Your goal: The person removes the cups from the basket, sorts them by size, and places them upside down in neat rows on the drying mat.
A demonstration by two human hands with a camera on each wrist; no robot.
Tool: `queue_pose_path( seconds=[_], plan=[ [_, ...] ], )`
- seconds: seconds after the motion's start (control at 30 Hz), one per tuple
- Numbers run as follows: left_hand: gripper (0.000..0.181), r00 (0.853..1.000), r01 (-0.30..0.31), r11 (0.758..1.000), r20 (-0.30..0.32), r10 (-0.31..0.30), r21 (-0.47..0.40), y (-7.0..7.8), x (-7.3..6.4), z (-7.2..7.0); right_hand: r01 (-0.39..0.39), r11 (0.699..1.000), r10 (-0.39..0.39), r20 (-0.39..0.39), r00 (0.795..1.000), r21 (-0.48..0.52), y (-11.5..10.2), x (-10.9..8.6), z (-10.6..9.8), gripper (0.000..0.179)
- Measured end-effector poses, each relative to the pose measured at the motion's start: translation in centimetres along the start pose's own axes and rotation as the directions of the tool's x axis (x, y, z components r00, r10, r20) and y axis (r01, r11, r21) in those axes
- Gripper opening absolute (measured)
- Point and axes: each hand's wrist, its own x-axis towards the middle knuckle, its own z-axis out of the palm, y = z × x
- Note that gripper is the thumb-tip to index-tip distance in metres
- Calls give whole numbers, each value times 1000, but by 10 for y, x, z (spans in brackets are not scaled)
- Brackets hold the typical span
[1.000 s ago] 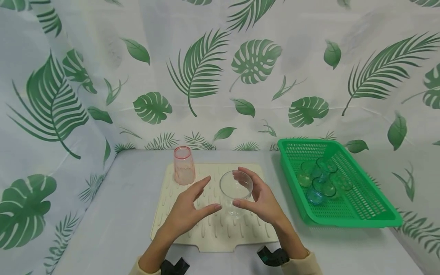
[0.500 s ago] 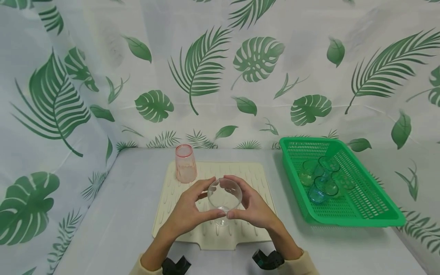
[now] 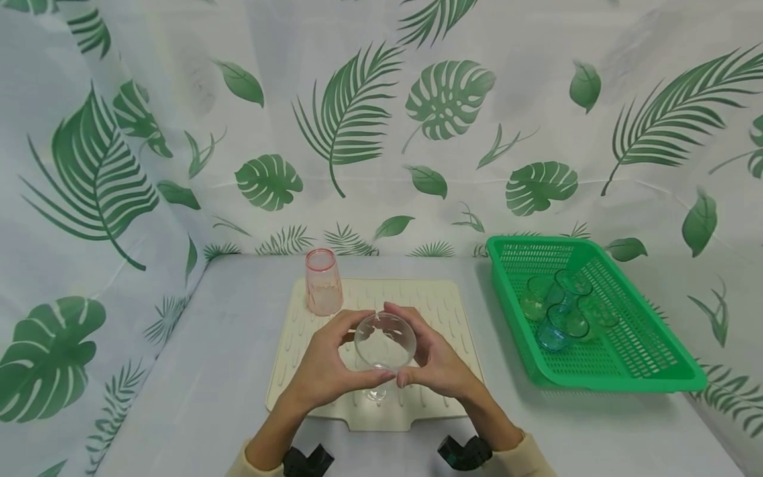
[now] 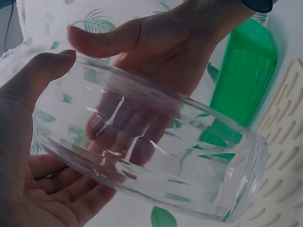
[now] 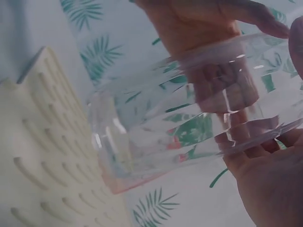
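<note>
A clear drinking glass is held between both hands over the cream drying mat, its wide rim facing up. My left hand curls round its left side near the rim, thumb in front and fingers behind. From the other side my right hand grips it the same way, and the two thumbs nearly meet. Up close in the left wrist view, the glass has long facets and its lower end is apart from the mat. Part of its far side is hidden by my fingers.
A pink glass stands at the mat's back left. On the right, a green plastic basket holds several tinted glasses, among them a blue one. A leaf-printed sheet hangs behind the table.
The glass has moved left and slightly nearer. My left hand, apart from it at first, has closed round it, and my right hand has come left with the glass.
</note>
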Motion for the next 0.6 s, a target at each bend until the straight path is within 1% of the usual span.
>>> queue_pose_path(
  seconds=[0.1,0.17,0.27,0.33,0.4,0.5,0.6],
  plan=[
    [75,999,-27,999,-28,28,26,2,3,-1,-13,1000,13,-1,1000,17,7,-4,1,108],
    [74,998,-48,998,-46,50,34,3,5,-2,-43,999,43,2,999,0,16,-9,3,108],
    [73,995,-74,997,-70,75,14,5,9,-5,-138,990,138,12,990,-33,34,-16,7,98],
    [72,993,-82,997,-83,82,5,6,11,-7,-212,976,213,21,977,-52,46,-20,11,90],
    [72,992,-88,996,-91,87,1,8,12,-9,-260,964,261,28,965,-50,57,-23,14,82],
    [73,991,-86,996,-100,85,2,10,13,-11,-260,965,261,33,965,-27,66,-26,15,72],
    [74,991,-87,996,-105,84,-22,10,13,-14,-234,972,233,20,972,38,70,-28,13,67]
  ],
)
